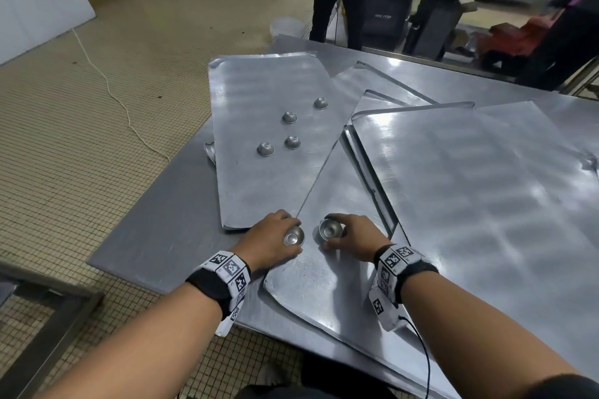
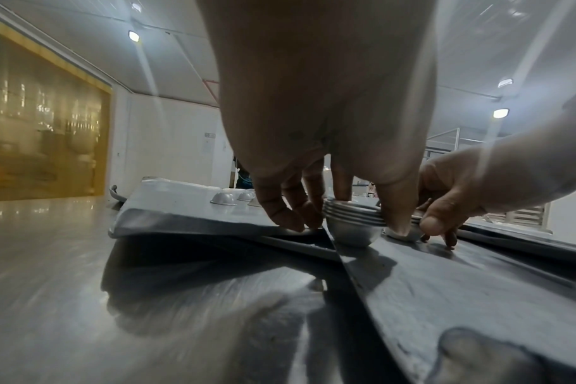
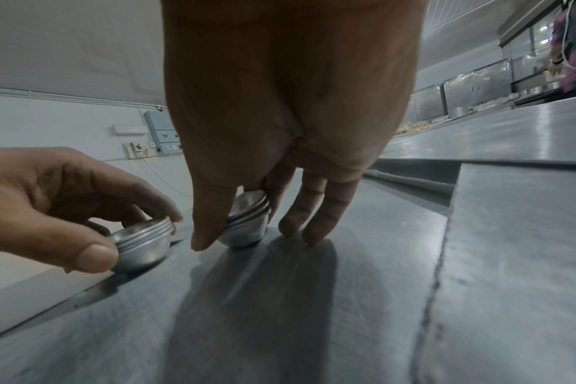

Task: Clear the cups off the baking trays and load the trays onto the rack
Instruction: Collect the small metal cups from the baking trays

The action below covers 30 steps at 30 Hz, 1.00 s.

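A: Near tray (image 1: 324,285): left hand (image 1: 275,241) grips one cup stack (image 1: 294,235), right hand (image 1: 358,236) grips another (image 1: 330,229), both resting on it.

B: Left to do?

A: Four upturned cups (image 1: 292,142) on far tray (image 1: 259,91); no trays loaded. Rack not seen; stack counts unclear.

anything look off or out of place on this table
The baking trays lie fanned and overlapping at odd angles, not squarely stacked. Four cups still sit upside down on the far left one. Nothing looks spilled.
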### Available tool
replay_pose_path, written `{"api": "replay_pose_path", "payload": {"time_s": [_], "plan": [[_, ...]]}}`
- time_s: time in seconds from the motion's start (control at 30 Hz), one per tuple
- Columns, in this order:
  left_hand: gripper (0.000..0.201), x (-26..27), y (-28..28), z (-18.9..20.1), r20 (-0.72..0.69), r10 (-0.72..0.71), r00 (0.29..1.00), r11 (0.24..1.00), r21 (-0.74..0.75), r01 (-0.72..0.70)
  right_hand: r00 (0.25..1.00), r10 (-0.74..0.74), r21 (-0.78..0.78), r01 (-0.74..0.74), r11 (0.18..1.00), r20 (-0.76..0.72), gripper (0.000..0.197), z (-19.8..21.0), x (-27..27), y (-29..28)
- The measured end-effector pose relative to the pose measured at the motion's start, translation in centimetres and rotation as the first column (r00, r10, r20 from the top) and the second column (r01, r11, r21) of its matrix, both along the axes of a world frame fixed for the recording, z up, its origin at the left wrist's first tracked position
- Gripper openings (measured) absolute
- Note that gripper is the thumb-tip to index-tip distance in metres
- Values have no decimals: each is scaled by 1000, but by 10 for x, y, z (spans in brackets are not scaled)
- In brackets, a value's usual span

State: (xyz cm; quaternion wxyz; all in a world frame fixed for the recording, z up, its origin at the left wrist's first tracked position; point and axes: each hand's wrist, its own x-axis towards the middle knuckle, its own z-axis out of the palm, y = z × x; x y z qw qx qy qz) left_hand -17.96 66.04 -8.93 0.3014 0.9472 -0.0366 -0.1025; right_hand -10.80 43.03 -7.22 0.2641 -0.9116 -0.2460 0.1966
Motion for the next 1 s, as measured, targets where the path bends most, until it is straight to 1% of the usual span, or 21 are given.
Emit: {"api": "replay_pose_path", "payload": {"time_s": [0.2, 0.4, 0.5, 0.6, 0.77, 0.87, 0.93, 1.0], "plan": [[65, 5, 0, -2, -1, -17, 1000, 1000, 12, 17, 1000, 5, -18, -5, 1000, -7, 33, 3, 0, 1], [60, 16, 4, -3, 24, 17, 1000, 1000, 6, -17, 999, 42, -75, -40, 996, 24, 21, 12, 9, 12], [56, 24, 10, -1, 25, 65, 998, 998, -1, -65, 999, 43, -93, -40, 995, 32, 21, 11, 18, 19], [58, 35, 20, 1, 14, 126, 992, 992, -7, -125, 999, 50, -68, -48, 997, 21, 16, 7, 34, 27], [61, 52, 41, 3, -39, 215, 976, 976, 36, -214, 997, 78, -24, -79, 997, -21, 22, 8, 66, 49], [60, 61, 50, 5, -56, 266, 962, 963, 58, -263, 994, 103, -26, -104, 994, -31, 17, 4, 86, 64], [60, 65, 55, 6, -63, 295, 953, 954, 67, -291, 993, 115, -36, -116, 993, -23, 20, -1, 99, 72], [60, 70, 59, 6, -64, 317, 946, 947, 68, -313, 993, 120, -46, -120, 992, 0, 27, -5, 108, 81]]}}
